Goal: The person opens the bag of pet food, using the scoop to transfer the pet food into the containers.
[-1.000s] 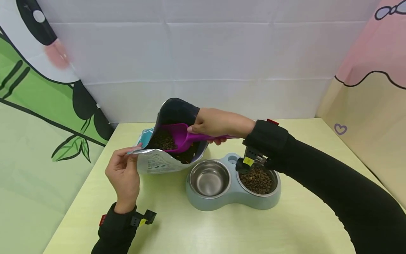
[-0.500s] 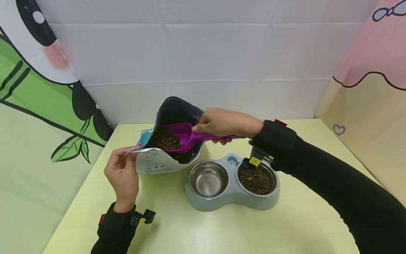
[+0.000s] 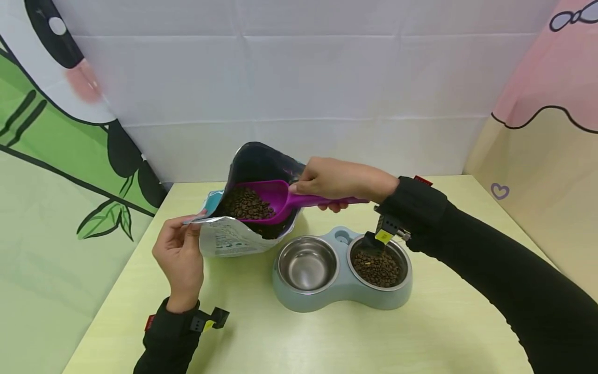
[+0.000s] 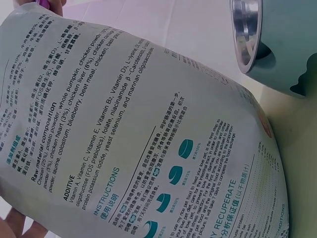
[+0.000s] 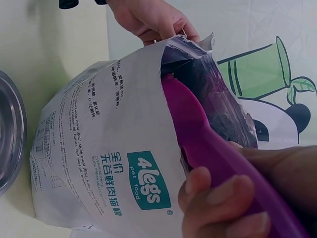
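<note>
My left hand pinches the near left edge of an open pet food bag, which stands tilted with its mouth facing me. The bag's printed side fills most of the left wrist view. With curled fingers my right hand grips the handle of a purple scoop. The scoop's bowl lies inside the bag mouth and carries brown kibble. In the right wrist view the scoop enters the bag past its foil rim, and the fingers wrap its handle.
A light blue double bowl stand sits just right of the bag. Its left steel bowl holds nothing; the right bowl holds kibble, under the right wrist's camera. White sheeting rises behind the table.
My right hand has drawn the scoop a little to the right, partway back toward the bag's mouth. More kibble shows in the scoop's bowl. The left hand and bag have hardly moved.
</note>
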{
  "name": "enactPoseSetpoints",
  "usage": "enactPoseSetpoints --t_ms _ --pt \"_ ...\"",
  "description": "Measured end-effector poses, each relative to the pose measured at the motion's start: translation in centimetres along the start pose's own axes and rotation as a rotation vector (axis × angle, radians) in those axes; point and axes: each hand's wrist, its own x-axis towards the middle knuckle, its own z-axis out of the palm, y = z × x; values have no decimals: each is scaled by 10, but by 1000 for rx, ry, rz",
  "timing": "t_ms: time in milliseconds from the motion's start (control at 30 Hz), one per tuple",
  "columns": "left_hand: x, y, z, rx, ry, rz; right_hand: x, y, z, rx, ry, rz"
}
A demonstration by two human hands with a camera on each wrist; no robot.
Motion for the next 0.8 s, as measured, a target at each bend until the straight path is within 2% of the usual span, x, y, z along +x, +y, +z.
enactPoseSetpoints --t_ms 800 --pt "-1 1 0 -59 -3 -2 -13 0 -7 2 -14 1"
